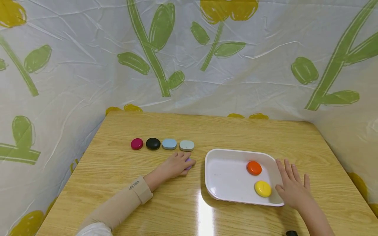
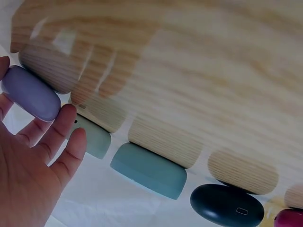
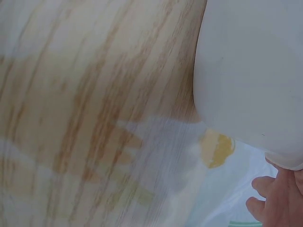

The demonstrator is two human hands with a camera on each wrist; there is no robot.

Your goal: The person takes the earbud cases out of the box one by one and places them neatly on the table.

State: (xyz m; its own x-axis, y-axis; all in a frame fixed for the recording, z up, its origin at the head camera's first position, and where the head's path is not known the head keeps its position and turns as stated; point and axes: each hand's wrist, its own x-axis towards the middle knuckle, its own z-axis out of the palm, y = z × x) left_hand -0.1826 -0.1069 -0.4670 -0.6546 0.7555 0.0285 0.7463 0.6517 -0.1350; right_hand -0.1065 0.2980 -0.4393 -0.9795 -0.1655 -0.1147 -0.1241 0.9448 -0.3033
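My left hand [image 1: 173, 166] grips a purple rounded case [image 2: 32, 93], shaped like an earbud case, between thumb and fingers, low over the table. Most of the case is hidden by the hand in the head view. Just behind it, a row of similar cases runs leftward: pale grey-green [image 1: 187, 145], light blue [image 1: 169, 144], black [image 1: 153, 144] and magenta [image 1: 137, 144]. At the right end of a white tray [image 1: 218, 196], my right hand [image 1: 296, 187] rests against the rim with its fingers spread. An orange round case [image 1: 254, 168] and a yellow one [image 1: 262, 188] lie inside the tray.
The wooden table [image 1: 165, 209] has a glossy top that mirrors the cases. White cloth [image 1: 224, 88] with a plant print hangs behind it and along both sides. A small black object [image 1: 291, 233] shows at the bottom edge, near the right forearm.
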